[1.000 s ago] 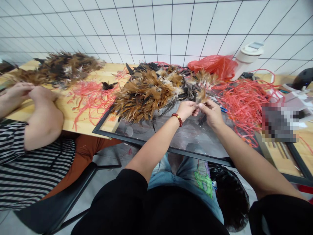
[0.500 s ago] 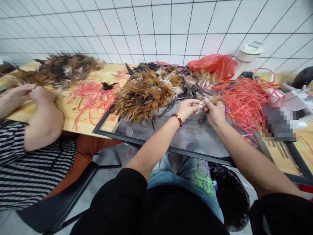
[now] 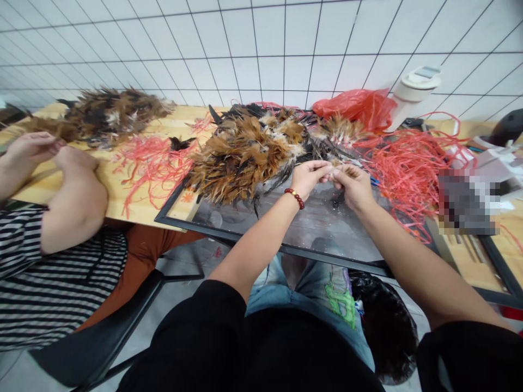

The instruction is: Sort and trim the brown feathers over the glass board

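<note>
Fingertip to fingertip, my left hand (image 3: 311, 178) and my right hand (image 3: 354, 185) meet above a dark glossy board (image 3: 286, 223). Both are closed in a pinch. A little brown feather tuft shows just behind the right fingertips; the rest of what lies between the fingers is hidden. A red bead bracelet (image 3: 295, 198) circles my left wrist. Left of my hands lies a big heap of brown and black feathers (image 3: 245, 155). Behind them is a smaller tan feather clump (image 3: 341, 129). To the right spreads a tangle of red plastic strands (image 3: 408, 174).
A red plastic bag (image 3: 355, 109) and a white tumbler (image 3: 412, 98) stand by the tiled wall. At left, a co-worker's hands (image 3: 41, 149) are near another feather pile (image 3: 114, 111) and red strands (image 3: 159, 163). A black-lined bin (image 3: 386, 326) sits below the table.
My right hand has shifted slightly left and its fingers turned in against the left fingertips. The brown feathers that stuck out over the right hand are now mostly hidden.
</note>
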`<move>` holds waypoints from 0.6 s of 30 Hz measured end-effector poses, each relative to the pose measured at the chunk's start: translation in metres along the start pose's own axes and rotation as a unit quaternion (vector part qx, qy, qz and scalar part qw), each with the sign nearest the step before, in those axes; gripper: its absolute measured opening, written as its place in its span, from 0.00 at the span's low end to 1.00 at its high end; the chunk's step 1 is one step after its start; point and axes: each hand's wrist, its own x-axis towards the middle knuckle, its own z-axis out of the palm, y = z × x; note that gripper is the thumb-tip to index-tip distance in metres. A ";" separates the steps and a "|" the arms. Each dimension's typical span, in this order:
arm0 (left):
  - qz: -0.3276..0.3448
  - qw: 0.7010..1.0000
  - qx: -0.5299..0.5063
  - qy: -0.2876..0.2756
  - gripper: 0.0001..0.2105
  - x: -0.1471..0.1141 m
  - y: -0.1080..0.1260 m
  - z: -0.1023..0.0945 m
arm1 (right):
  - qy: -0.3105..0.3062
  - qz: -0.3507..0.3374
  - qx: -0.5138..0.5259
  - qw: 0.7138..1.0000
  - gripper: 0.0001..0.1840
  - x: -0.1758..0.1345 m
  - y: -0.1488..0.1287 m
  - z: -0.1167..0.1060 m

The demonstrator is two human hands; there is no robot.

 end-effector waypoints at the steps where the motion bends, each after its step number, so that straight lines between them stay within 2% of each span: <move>1: 0.001 1.000 0.002 -0.009 0.05 0.000 0.000 0.000 | 0.000 0.005 0.014 1.000 0.20 0.001 0.000 -0.001; 9: 0.010 0.999 0.024 -0.038 0.06 0.000 -0.005 -0.002 | -0.048 0.026 0.035 0.998 0.21 -0.001 -0.004 0.001; 13: 0.006 0.998 0.003 -0.055 0.06 0.002 -0.008 -0.002 | -0.049 0.031 0.051 0.997 0.23 -0.002 -0.005 0.003; 18: 0.034 0.997 -0.004 -0.065 0.04 0.000 -0.008 0.000 | -0.074 0.058 0.076 0.993 0.26 -0.001 -0.007 0.003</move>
